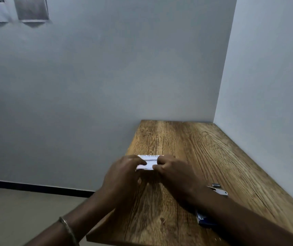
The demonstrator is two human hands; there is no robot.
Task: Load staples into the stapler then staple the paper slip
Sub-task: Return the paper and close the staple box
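**A:** Head view first: where is the paper slip [149,162]?

**B:** On the wooden desk [186,139], close to its left edge and about halfway along its length. Both hands are on it. The left hand [124,174] holds the slip's left end with bent fingers, thumb tip on the paper. The right hand [174,171] does the same at the right end, its fingers curled over that edge. The slip looks folded or doubled, with printed text along its far strip, though I can't read it all.

**A:** And the stapler?

**B:** Beside the right forearm, near the desk's right side, a small grey and white object [217,189] lies half hidden; it may be the stapler or the staples, I cannot tell which. Nearer the front edge a dark blue item [204,220] pokes out from under the same arm, too covered to name.

**A:** So how far along?

**B:** My guess is the paper is being squared up. Whether staples are loaded, I cannot see, and no staple shows in the slip. The stapling appears left to do.

**A:** The room?

**B:** Desk pushed into a corner of pale grey walls. Two sheets of paper [30,9] hang high on the left wall, a dark skirting strip [35,188] runs along the floor, and a thin bangle [67,228] sits on the left wrist.
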